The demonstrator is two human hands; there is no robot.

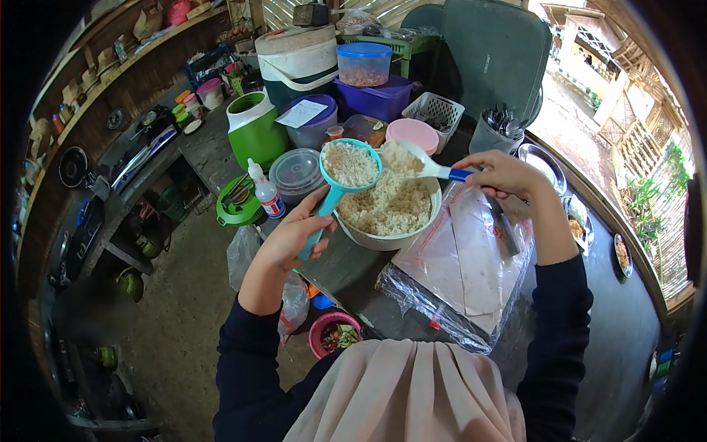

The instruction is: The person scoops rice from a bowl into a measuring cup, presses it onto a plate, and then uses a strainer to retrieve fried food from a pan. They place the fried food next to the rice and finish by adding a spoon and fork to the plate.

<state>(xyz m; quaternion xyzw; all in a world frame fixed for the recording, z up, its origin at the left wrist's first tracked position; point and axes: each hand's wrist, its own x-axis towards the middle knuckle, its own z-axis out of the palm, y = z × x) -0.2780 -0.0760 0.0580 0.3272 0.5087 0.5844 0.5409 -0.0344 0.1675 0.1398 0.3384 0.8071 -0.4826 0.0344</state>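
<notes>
My left hand (296, 230) is closed around the handle of a teal ladle (333, 196), whose round bowl is heaped with cooked rice (349, 163). My right hand (502, 174) grips the blue handle of a white rice spatula (434, 169); its blade is at the rice beside the ladle. Below both tools stands a white tub (383, 241) holding more rice, with a hollow in its middle. Right of the tub lies a stack of wrapping paper (471, 258) in clear plastic, with a dark, long object (504, 227) across it, partly under my right hand.
A squeeze bottle (265, 190), a lidded clear container (294, 173) and a green jug (254, 132) stand left of the tub. Behind are a pink-lidded container (412, 134) and a cutlery bucket (495, 136). A pink basin (324, 346) with scraps sits below the table edge.
</notes>
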